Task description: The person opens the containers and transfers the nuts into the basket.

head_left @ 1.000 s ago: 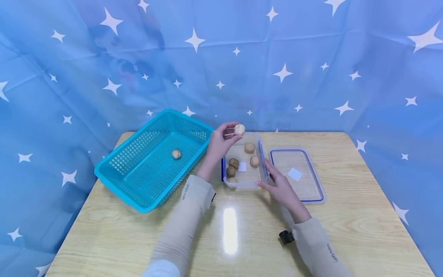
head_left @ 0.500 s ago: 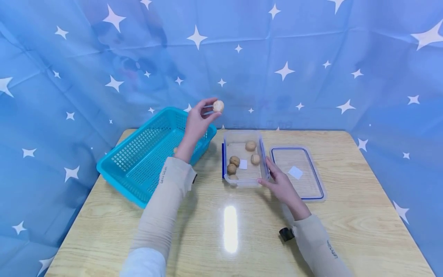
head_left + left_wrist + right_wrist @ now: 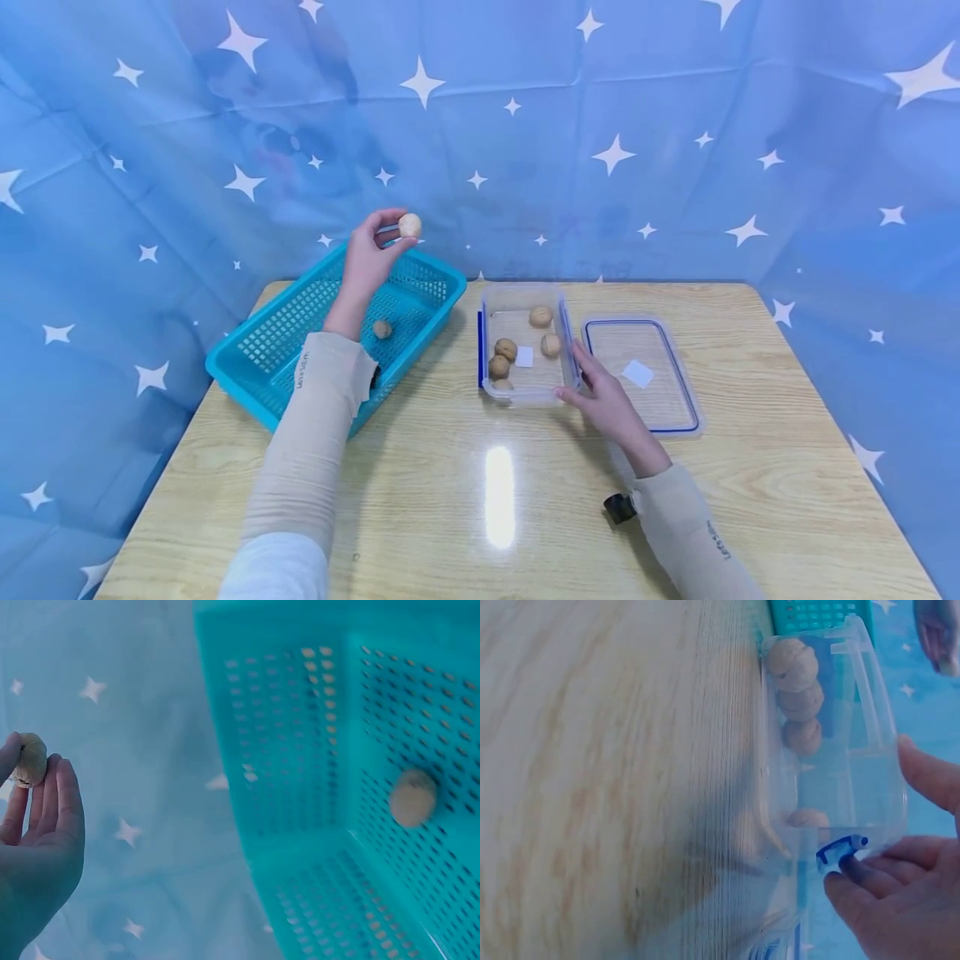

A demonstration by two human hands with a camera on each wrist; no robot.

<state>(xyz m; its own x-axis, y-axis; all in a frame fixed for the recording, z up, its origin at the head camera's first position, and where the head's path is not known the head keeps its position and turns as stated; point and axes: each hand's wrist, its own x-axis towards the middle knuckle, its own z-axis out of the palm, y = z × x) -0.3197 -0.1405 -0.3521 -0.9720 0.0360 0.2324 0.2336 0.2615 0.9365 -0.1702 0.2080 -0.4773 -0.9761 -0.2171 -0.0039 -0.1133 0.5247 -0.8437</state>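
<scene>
My left hand (image 3: 366, 260) pinches a pale walnut (image 3: 410, 226) between thumb and fingertips, raised above the far part of the turquoise basket (image 3: 258, 400). Another walnut (image 3: 382, 329) lies on the basket floor; the left wrist view shows it (image 3: 413, 799) too. At the centre of the table sits a clear plastic food container (image 3: 527, 392) with several walnuts (image 3: 499, 367) inside. My right hand (image 3: 611, 407) holds its near right corner, thumb at the front and fingers along the side by a blue clip (image 3: 841, 852).
The container's clear lid (image 3: 660, 408) with a blue seal lies flat to the right. A small white label (image 3: 524, 357) shows at the container's bottom. Behind the wooden table (image 3: 420, 517) hangs a blue curtain (image 3: 525, 133) with white stars.
My left hand has lifted the walnut away from over the container and carried it left to above the basket. The right hand stays at the container's corner.
</scene>
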